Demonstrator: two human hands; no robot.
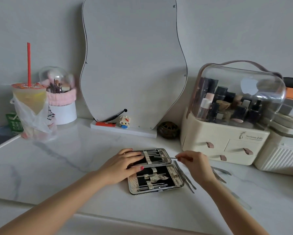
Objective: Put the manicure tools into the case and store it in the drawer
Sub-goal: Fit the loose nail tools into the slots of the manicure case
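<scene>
Open manicure case (155, 170) lying flat on the white marbled worktop (74, 158), both halves lined black with metal tools under woven straps. The left hand (123, 164) rests on the case's left edge, fingers (135, 157) straight and spread across the far half, thumb on the hinge line. The right hand (195, 162) pinches a thin metal tool (166, 157) between thumb and forefinger, its tip lying over the far half's right side. Loose tools (184, 177) lie on the worktop just right of the case; more (220, 172) lie beyond the right wrist. Behind stands a cream cosmetics organiser (227, 133) with a clear dome, small drawers (242, 146) with strap pulls, and the legible label "Serious Life". Writing on the drink cup (30, 99) and green carton (13, 122) at left is unreadable.
</scene>
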